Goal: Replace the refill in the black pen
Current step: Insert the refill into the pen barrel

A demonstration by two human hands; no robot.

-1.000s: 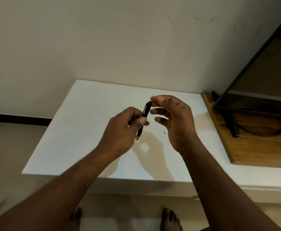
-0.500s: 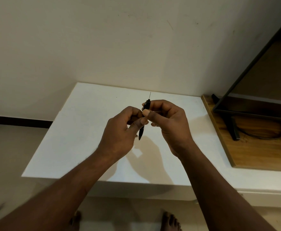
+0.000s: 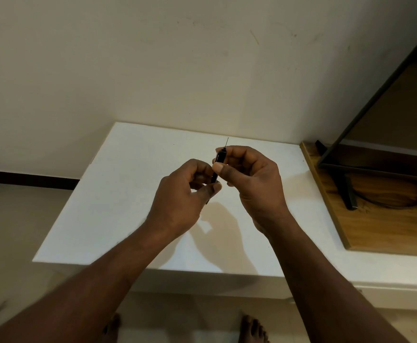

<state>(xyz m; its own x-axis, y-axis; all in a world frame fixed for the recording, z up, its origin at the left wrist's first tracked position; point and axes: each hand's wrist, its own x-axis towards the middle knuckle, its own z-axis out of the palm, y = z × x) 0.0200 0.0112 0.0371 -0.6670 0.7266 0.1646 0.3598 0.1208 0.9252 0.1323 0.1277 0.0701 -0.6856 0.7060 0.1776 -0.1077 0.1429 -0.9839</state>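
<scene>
While a black pen (image 3: 217, 167) is held up over a white table (image 3: 128, 194), the step in hand is judged to be the handling of the refill at the pen's upper end. At the table's right edge a wooden board (image 3: 388, 226) is seen, with a dark slanted frame (image 3: 375, 100) standing on it. Above the table's middle, both hands are raised. The left hand (image 3: 180, 196) is curled round the pen's lower part, thumb and fingers closed on the barrel. The right hand (image 3: 252, 179) pinches the upper part, thumb pressed to the barrel and fingers bent over the top. The pen is held nearly upright between them, clear of the table's surface. A hair-thin dark line, taken to be the refill (image 3: 227, 142), rises from the pen's top toward the table's far edge.

For the step to be done well, the barrel is best kept steady by the left hand, and the refill moved straight along the pen's axis, so that it is not bent.

Below the table's near edge, two bare feet (image 3: 252, 328) are cut off by the picture. Most of the pen's lower end is covered by the left thumb. Whether the refill is being drawn out or pushed in cannot be told, nor whether a loose part is hidden in the right palm.
</scene>
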